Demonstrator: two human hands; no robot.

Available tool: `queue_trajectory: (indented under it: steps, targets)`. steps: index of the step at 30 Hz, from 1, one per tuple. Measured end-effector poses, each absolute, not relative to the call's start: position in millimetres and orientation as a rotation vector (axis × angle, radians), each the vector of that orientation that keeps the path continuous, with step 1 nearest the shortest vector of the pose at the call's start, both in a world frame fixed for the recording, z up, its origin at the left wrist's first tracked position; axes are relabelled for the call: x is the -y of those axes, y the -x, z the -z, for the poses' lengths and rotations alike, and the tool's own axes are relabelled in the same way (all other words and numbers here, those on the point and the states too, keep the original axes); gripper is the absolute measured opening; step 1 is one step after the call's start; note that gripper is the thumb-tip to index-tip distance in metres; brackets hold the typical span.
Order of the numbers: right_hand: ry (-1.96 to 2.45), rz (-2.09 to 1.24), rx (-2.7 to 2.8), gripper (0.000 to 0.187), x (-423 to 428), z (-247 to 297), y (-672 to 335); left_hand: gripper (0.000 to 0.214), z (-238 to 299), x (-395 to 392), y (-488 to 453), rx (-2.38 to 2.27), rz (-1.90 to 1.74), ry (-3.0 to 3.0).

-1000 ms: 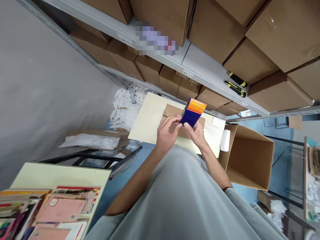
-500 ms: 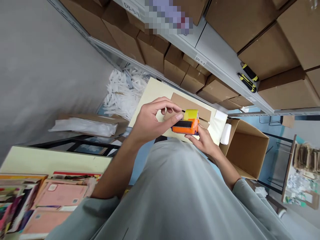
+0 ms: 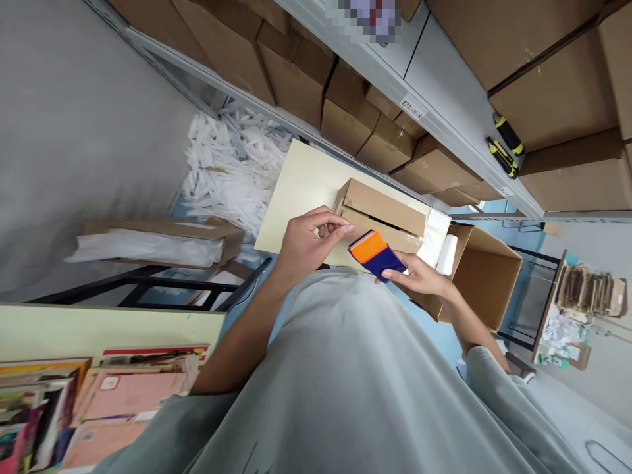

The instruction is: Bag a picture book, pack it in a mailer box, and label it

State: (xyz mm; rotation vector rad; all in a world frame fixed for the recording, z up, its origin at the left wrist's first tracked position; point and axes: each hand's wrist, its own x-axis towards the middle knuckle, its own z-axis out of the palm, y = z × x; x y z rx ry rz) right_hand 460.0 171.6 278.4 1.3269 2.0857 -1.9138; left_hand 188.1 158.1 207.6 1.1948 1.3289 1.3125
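Observation:
My right hand (image 3: 415, 273) grips an orange and dark blue tape dispenser (image 3: 375, 253), tilted in front of my shirt. Its yellow roll does not show from this side. My left hand (image 3: 316, 240) is a short way to the left of it, thumb and forefinger pinched together. Whether anything thin is between those fingertips I cannot make out. Just beyond both hands, a cardboard box (image 3: 388, 210) lies on the pale yellow tabletop (image 3: 291, 197), a dark gap running along its top between the flaps.
A metal shelf (image 3: 375, 76) with cardboard boxes crosses overhead; two utility knives (image 3: 506, 148) lie on it. To the right stand a white roll (image 3: 447, 255) and an open carton (image 3: 486, 276). White paper strips (image 3: 232, 174) are heaped at left; pink packets (image 3: 133, 395) lie lower left.
My right hand has turned the tape dispenser over, so its yellow roll is out of sight and its orange and blue side shows. My left fingertips have closed into a pinch, apart from it.

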Motion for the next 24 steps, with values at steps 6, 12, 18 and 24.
queue_trajectory:
  steps: [6, 12, 18, 24]
  targets:
    - [-1.311, 1.722, -1.886, 0.053, -207.1, -312.0, -474.7, 0.019, -172.6, -167.3, -194.5, -1.342, -1.358, -0.891]
    - [-1.352, 1.581, -1.711, 0.060, -246.2, -326.3, -486.6, 0.032, -120.3, -188.8, -178.9, -1.416, -1.400, -0.466]
    - [-1.332, 1.625, -1.527, 0.066, -287.2, -316.5, -492.0, 0.046, -88.7, -191.2, -203.6, -1.253, -1.296, -0.176]
    - [-1.282, 1.592, -1.480, 0.070, -311.9, -280.1, -505.4, 0.047, -77.4, -189.6, -218.5, -1.296, -1.292, -0.122]
